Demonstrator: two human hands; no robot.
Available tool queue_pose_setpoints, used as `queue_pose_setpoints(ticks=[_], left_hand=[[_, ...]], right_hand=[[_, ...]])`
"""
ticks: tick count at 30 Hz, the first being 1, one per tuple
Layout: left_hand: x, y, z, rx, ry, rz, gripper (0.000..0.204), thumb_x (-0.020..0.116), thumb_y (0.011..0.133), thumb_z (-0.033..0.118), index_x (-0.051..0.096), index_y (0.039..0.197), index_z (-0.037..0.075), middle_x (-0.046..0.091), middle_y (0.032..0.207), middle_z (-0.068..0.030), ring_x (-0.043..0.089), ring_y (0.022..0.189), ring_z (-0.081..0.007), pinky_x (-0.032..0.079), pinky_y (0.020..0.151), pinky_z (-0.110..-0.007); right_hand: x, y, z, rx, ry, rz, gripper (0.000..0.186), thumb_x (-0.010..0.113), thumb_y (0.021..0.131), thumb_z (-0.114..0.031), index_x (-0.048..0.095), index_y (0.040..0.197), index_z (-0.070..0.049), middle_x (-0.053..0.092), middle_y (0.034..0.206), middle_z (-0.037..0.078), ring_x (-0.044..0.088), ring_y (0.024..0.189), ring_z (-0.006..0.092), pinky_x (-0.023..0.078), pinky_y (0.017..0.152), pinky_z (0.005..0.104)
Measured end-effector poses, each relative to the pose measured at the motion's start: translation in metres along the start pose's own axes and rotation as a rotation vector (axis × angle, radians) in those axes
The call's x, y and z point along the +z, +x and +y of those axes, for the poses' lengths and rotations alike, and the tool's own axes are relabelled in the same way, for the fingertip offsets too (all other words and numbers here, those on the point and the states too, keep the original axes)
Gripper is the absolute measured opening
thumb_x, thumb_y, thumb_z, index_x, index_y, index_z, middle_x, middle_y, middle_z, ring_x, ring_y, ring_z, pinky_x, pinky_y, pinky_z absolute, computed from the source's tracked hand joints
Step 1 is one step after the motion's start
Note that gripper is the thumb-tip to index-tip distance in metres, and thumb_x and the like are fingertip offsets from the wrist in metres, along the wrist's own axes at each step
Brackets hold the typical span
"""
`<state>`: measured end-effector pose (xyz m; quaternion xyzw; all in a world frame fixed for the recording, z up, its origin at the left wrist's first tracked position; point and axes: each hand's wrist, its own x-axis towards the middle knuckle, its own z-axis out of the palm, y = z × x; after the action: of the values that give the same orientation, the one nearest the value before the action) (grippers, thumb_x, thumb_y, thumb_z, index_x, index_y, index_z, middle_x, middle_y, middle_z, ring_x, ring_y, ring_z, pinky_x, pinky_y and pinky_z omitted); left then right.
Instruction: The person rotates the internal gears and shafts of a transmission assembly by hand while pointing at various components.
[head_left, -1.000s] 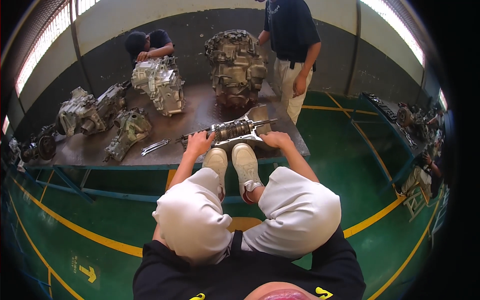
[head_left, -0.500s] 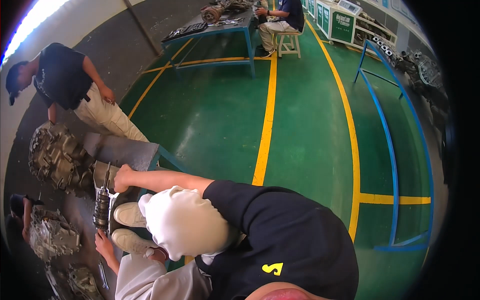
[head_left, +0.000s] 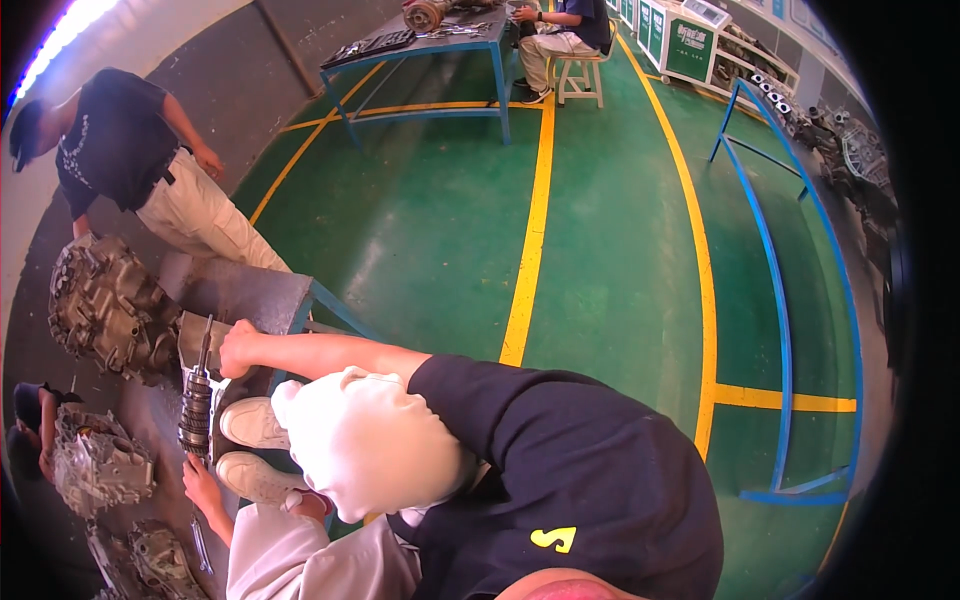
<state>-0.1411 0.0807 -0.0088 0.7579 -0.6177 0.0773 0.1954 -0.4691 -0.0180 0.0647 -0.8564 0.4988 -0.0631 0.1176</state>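
A dark gear shaft (head_left: 195,410), with stacked toothed gears and a thin bright upper end, lies on the grey metal workbench (head_left: 250,287) to my left. My left hand (head_left: 201,484) is at its lower end, with fingertips against the gears and part of the grip hidden. My right hand (head_left: 236,349) is curled closed beside the thin end, over the bench edge; what its fingers hold, if anything, is hidden. A flat greyish plate (head_left: 203,335) lies behind the shaft. Below my left hand are slim silver wrenches (head_left: 202,545).
Large gearbox housings (head_left: 105,305) and a paler metal casing (head_left: 103,462) stand farther left. One person (head_left: 120,140) stands beyond the bench; another's arm (head_left: 47,435) reaches in. A blue metal frame (head_left: 775,270) is on the right. Another table (head_left: 450,45) holds tools.
My view has shifted slightly, so the bench, shaft and hands sit a little farther left and higher. Both hands keep their places at the shaft.
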Motion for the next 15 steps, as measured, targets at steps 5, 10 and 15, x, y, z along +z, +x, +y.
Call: queue_pose_setpoints(ticks=[5,10,15], left_hand=[[0.0014,-0.0003,0.0006,-0.001,0.005,-0.002,0.056,0.028,0.1,0.051,0.057,0.109,0.004,0.063,0.101,-0.021,0.055,0.099,-0.0416,0.04,0.083,-0.052],[0.0005,-0.0015,0.0039,0.007,-0.004,0.001,0.057,0.028,0.1,0.051,0.057,0.109,0.004,0.063,0.102,-0.0209,0.055,0.099,-0.0414,0.04,0.084,-0.052],[-0.0013,-0.001,0.0002,-0.002,-0.029,-0.034,0.057,0.028,0.1,0.051,0.057,0.11,0.003,0.062,0.103,-0.0221,0.054,0.101,-0.0416,0.039,0.084,-0.053]], right_hand=[[-0.0013,-0.0024,0.0012,0.0,-0.004,-0.003,0.045,0.042,0.087,-0.034,0.068,0.116,-0.013,0.066,0.117,0.007,0.061,0.112,0.0213,0.046,0.089,0.0405],[-0.0006,0.002,0.0021,0.025,0.015,-0.064,0.048,0.042,0.087,-0.035,0.063,0.125,-0.014,0.062,0.127,0.006,0.056,0.12,0.0206,0.043,0.094,0.0455],[0.0,-0.0001,-0.0002,0.003,0.001,-0.05,0.049,0.042,0.087,-0.036,0.063,0.125,-0.013,0.062,0.126,0.007,0.056,0.119,0.0211,0.044,0.094,0.0445]])
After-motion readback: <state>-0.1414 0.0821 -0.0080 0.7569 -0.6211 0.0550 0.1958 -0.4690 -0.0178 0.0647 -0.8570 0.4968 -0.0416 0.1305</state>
